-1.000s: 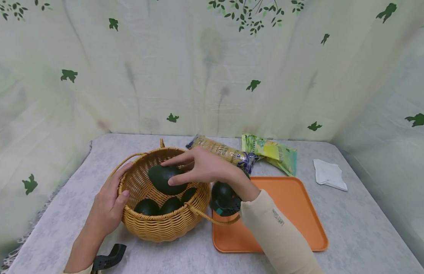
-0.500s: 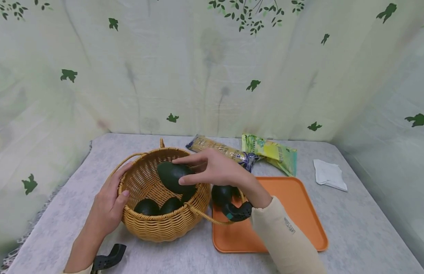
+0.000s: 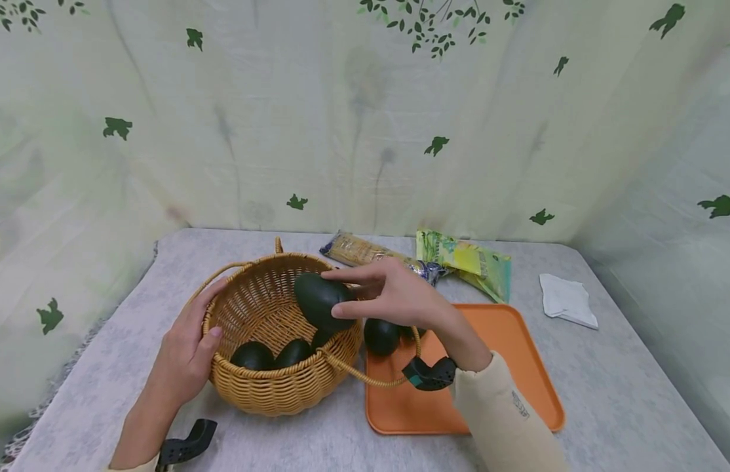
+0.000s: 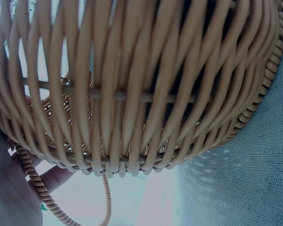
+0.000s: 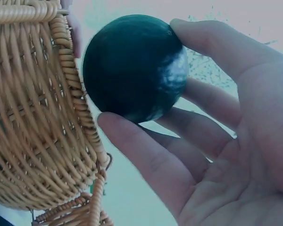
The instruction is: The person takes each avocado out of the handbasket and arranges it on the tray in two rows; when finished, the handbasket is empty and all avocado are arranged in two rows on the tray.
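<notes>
My right hand (image 3: 388,295) holds a dark green avocado (image 3: 319,300) over the right side of the wicker basket (image 3: 276,396). In the right wrist view, thumb and fingers pinch the avocado (image 5: 132,70) just outside the basket's rim (image 5: 78,94). My left hand (image 3: 185,351) grips the basket's left rim, its fingers partly hidden behind the wicker. Inside the basket lie several more avocados (image 3: 253,356). The left wrist view is mostly filled by the basket's woven wall (image 4: 122,94).
An orange tray (image 3: 506,380) sits right of the basket with dark avocados (image 3: 381,337) at its left edge; a basket handle (image 3: 371,379) hangs over it. Behind are a long clear packet of noodles (image 3: 359,250) and green-yellow packets (image 3: 468,259). A white folded tissue (image 3: 567,301) lies at right.
My right hand has moved rightward with the avocado, from over the basket's middle to its right rim. The left hand and the basket have stayed in place.
</notes>
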The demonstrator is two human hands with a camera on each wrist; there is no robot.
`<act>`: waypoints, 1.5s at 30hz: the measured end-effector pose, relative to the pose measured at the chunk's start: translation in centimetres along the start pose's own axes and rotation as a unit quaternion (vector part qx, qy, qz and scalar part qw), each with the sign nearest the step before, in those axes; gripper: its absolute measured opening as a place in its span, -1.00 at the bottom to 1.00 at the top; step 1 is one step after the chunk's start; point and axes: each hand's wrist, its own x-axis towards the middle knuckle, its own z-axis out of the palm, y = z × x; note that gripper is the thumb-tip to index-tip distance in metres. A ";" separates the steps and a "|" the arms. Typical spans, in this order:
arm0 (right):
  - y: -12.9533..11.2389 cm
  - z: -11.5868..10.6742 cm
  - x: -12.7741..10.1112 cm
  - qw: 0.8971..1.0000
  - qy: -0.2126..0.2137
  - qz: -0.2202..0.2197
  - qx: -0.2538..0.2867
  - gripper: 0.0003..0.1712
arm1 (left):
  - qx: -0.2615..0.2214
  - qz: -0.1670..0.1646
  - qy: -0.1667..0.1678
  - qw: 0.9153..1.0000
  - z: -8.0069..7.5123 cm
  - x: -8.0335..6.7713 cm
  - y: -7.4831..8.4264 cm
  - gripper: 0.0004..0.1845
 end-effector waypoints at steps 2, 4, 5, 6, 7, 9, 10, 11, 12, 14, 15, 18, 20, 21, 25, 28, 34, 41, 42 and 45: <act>0.2 -0.1 -0.4 1.000 0.007 0.002 0.011 -0.41 | 0.001 -0.001 -0.001 1.000 0.0 0.0 0.0 -0.32; 0.3 -0.2 -0.8 1.000 0.019 0.007 0.016 -0.40 | 0.003 -0.005 -0.002 1.000 0.0 0.0 0.0 -0.31; 0.4 -0.2 -1.0 1.000 0.025 0.009 0.014 -0.39 | 0.003 -0.005 -0.002 1.000 0.0 0.0 0.0 -0.32; 0.5 -0.3 -1.2 0.999 0.029 0.009 0.012 -0.39 | 0.003 -0.005 -0.002 1.000 0.0 0.0 0.0 -0.32; 0.6 -0.3 -1.4 0.999 0.033 0.010 0.011 -0.40 | 0.003 -0.005 -0.002 1.000 0.0 0.0 0.0 -0.32; 0.8 -0.4 -1.7 0.999 0.041 0.008 0.011 -0.40 | 0.004 -0.006 -0.002 1.000 0.0 0.0 0.0 -0.32; 0.8 -0.5 -1.9 0.999 0.044 0.009 0.014 -0.41 | 0.004 -0.005 -0.001 1.000 0.0 0.0 0.0 -0.32; 1.0 -0.5 -2.1 0.999 0.047 0.008 0.017 -0.41 | 0.004 -0.004 -0.001 1.000 0.0 0.0 0.0 -0.32; 1.1 -0.6 -2.3 0.998 0.051 0.009 0.020 -0.41 | 0.005 -0.004 -0.001 1.000 0.0 0.0 0.0 -0.32; 1.4 -0.7 -2.6 0.998 0.058 0.009 0.025 -0.41 | 0.004 -0.002 0.000 1.000 0.0 0.0 0.0 -0.32; 1.5 -0.7 -2.8 0.998 0.061 0.013 0.029 -0.41 | 0.003 -0.002 0.001 1.000 0.0 0.0 0.0 -0.32; 1.9 -0.8 -3.3 0.997 0.068 0.018 0.041 -0.39 | 0.001 0.000 0.000 1.000 0.1 0.0 0.0 -0.32; 2.2 -1.0 -3.6 0.996 0.071 0.021 0.041 -0.38 | 0.002 0.000 0.000 1.000 0.0 0.0 0.0 -0.32; 2.3 -1.0 -3.7 0.996 0.074 0.022 0.038 -0.38 | 0.003 0.002 -0.001 1.000 0.0 0.0 0.0 -0.32; 2.7 -1.3 -4.0 0.996 0.087 0.020 0.024 -0.36 | 0.005 0.012 0.000 1.000 -0.1 0.1 -0.1 -0.31; 2.8 -1.5 -4.3 0.995 0.096 0.024 0.027 -0.36 | 0.005 0.017 -0.001 1.000 -0.2 0.2 -0.2 -0.30; 3.1 -1.9 -4.8 0.992 0.111 0.055 0.022 -0.36 | 0.007 0.016 -0.008 1.000 0.0 0.3 -0.3 -0.30; 3.8 -2.7 -5.7 0.986 0.144 0.079 -0.004 -0.37 | 0.010 0.007 -0.008 1.000 -0.1 0.1 -0.4 -0.30; 3.9 -2.8 -5.8 0.986 0.148 0.080 -0.002 -0.37 | 0.009 0.003 -0.008 1.000 -0.1 0.1 -0.4 -0.30; 4.5 -3.2 -6.5 0.983 0.161 0.089 0.005 -0.38 | 0.010 -0.008 -0.011 1.000 -0.1 0.1 -0.3 -0.31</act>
